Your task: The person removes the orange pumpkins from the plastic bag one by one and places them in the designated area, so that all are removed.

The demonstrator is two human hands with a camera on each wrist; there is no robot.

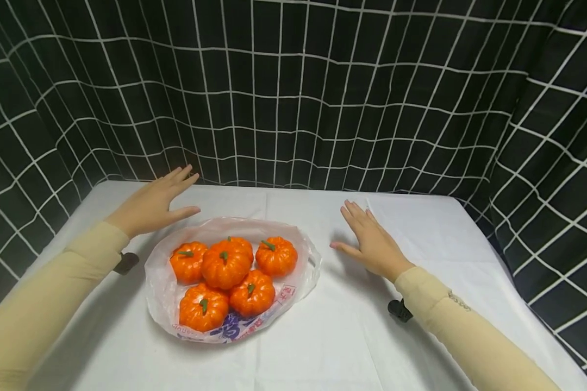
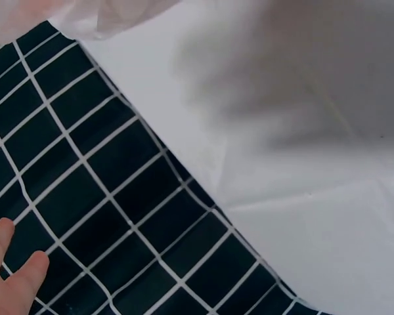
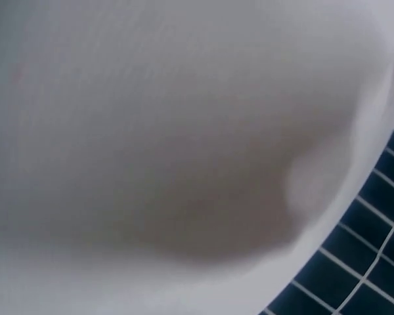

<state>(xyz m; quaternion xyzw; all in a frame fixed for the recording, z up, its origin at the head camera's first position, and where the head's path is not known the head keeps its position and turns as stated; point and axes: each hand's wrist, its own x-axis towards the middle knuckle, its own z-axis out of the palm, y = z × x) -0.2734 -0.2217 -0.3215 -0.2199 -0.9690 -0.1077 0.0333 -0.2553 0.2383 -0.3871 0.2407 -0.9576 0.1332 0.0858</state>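
Observation:
Several small orange pumpkins (image 1: 226, 264) with green stems lie in a translucent plastic bag (image 1: 305, 277), its mouth spread wide, on the white-covered table. One pumpkin rests on top of others. Purple and red print shows on the bag's near side. My left hand (image 1: 158, 201) hovers beyond the bag's far left rim, fingers straight and thumb spread, holding nothing. To the right of the bag, my right hand (image 1: 374, 244) is held over the cloth with straight fingers, also holding nothing. In the left wrist view, the left fingertips (image 2: 31, 266) show at the lower left corner.
White cloth (image 1: 323, 347) covers the table. Black curtains with a white grid (image 1: 293, 98) stand behind it and at both sides. A dark wrist device (image 1: 400, 310) hangs under the right sleeve, another (image 1: 126, 263) under the left.

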